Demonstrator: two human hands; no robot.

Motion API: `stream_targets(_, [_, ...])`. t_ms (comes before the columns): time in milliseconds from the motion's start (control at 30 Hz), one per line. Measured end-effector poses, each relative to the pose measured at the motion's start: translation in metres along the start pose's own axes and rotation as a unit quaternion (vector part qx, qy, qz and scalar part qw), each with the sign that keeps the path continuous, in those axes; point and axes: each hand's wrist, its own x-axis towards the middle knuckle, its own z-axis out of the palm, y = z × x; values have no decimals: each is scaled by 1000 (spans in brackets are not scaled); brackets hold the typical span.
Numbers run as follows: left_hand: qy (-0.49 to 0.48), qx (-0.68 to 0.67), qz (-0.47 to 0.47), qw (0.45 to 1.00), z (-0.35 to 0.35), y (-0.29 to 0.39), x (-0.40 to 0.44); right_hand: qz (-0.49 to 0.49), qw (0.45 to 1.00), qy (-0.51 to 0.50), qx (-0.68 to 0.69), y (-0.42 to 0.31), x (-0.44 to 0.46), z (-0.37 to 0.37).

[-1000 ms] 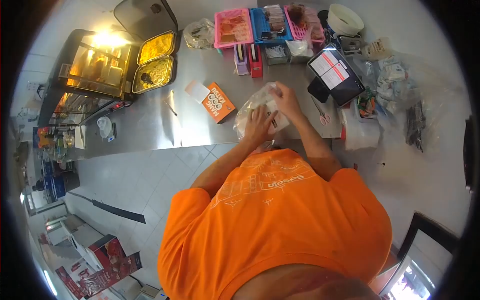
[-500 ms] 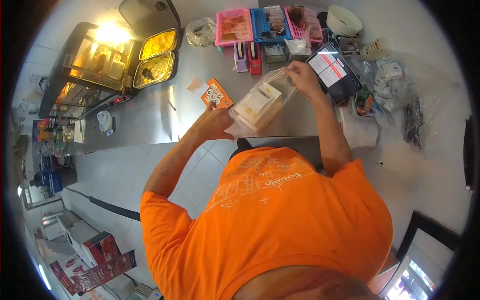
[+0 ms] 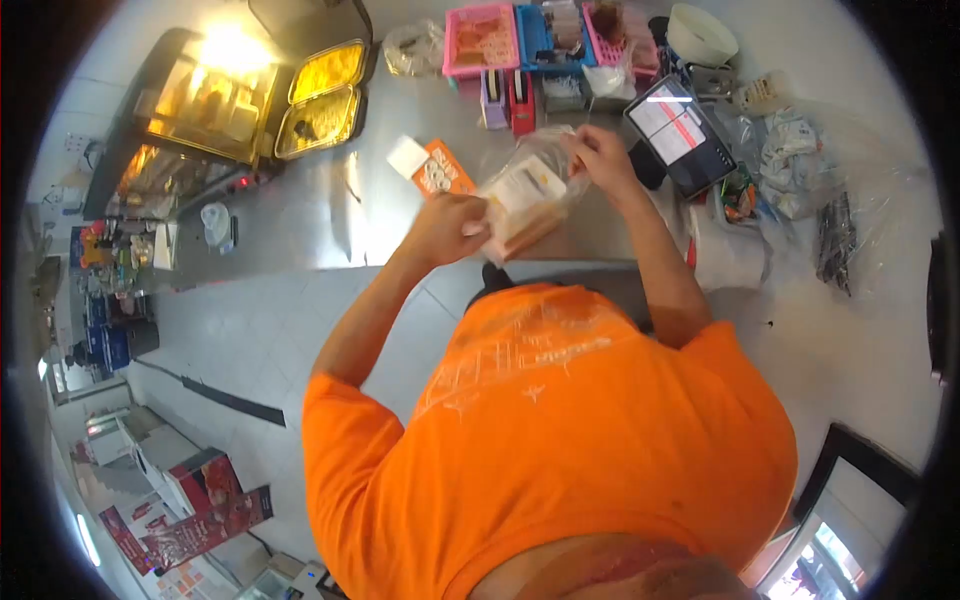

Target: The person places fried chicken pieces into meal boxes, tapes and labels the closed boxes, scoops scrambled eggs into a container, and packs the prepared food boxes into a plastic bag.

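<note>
A clear plastic bag [image 3: 555, 150] lies at the front of the steel counter, with a pale boxed package [image 3: 520, 196] inside it. My right hand [image 3: 603, 160] is closed on the bag's upper right end. My left hand [image 3: 447, 226] is closed at the bag's lower left edge, its fingertips pinching the plastic. Just beyond the left hand is an orange printed card or packet [image 3: 442, 168], with a small whitish piece [image 3: 407, 157] against it. What lies under the package is hidden.
A tablet [image 3: 682, 138] stands to the right of the bag. Tape dispensers [image 3: 522, 103] and pink [image 3: 480, 40] and blue baskets line the back. Open trays of yellow food [image 3: 318, 120] and a lit warming cabinet [image 3: 205, 105] stand at the left. A paper roll [image 3: 725, 250] is at the right.
My left hand has drawn its extended finger back from the orange card and closed on the bag's edge. My right hand keeps its hold. The whole view has shifted slightly.
</note>
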Motion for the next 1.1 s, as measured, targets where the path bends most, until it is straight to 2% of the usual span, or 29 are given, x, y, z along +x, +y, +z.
stream_targets(33, [-60,24,-3,998,9,4,-2,-8,1000,21,-18,2,1,8])
stream_targets(100, [-168,89,7,982,8,-4,12,-3,995,80,52,-14,-5,15])
stream_targets(167, [-34,10,-97,995,-31,1,27,-24,975,147,165,-18,-4,11])
stream_targets(200, [26,-35,-146,988,-42,4,28,-38,981,133,134,-19,-2,13])
stream_targets(233, [-13,81,-86,993,-32,5,29,-44,988,114,99,-18,-7,14])
stream_targets(300, [-52,105,-40,992,-16,3,24,-64,994,69,53,-12,-13,15])
stream_targets(333, [-66,126,-12,990,-24,7,34,-78,990,91,71,-16,-17,12])
stream_targets(367, [-87,92,-104,986,-41,11,36,-100,984,115,91,-23,-20,9])
stream_targets(400, [-71,98,-74,990,-44,5,43,-113,977,140,115,-29,-23,9])
stream_targets(467, [-56,86,-23,994,-28,-4,41,-157,984,82,-30,-35,-21,22])
stream_targets(500, [-26,62,50,996,-22,-6,43,-173,978,47,-105,-35,-27,26])
stream_targets(600, [2,32,24,999,-21,2,42,-80,995,61,-28,-33,-20,19])
stream_targets(633, [-22,59,-2,998,-14,-14,40,-62,997,35,-24,-33,-26,18])
stream_targets(700, [25,21,-35,999,-24,-8,30,-31,999,-14,-19,-36,-34,7])
stream_targets(733, [54,6,-48,997,-33,-5,29,-56,997,5,-48,-35,-37,1])
stream_targets(767, [24,9,-69,997,-29,-14,14,-78,994,21,-76,-33,-48,-2])
stream_targets(800, [90,11,-68,994,-19,-16,0,-100,989,37,-104,-30,-54,-8])
stream_targets(867, [222,17,-61,973,6,-18,-33,-80,979,111,-154,-8,-52,-35])
stream_targets(900, [185,-7,-93,978,27,-28,-51,-70,970,150,-178,8,-52,-46])
stream_targets(967, [139,-54,-149,978,75,-48,-79,-129,877,99,-451,84,-61,-40])
stream_targets(1033, [110,-81,-175,975,106,-53,-71,-155,849,34,-505,94,-59,-14])
stream_targets(1100, [76,-99,-178,976,126,-61,-39,-190,928,7,-319,76,-35,36])
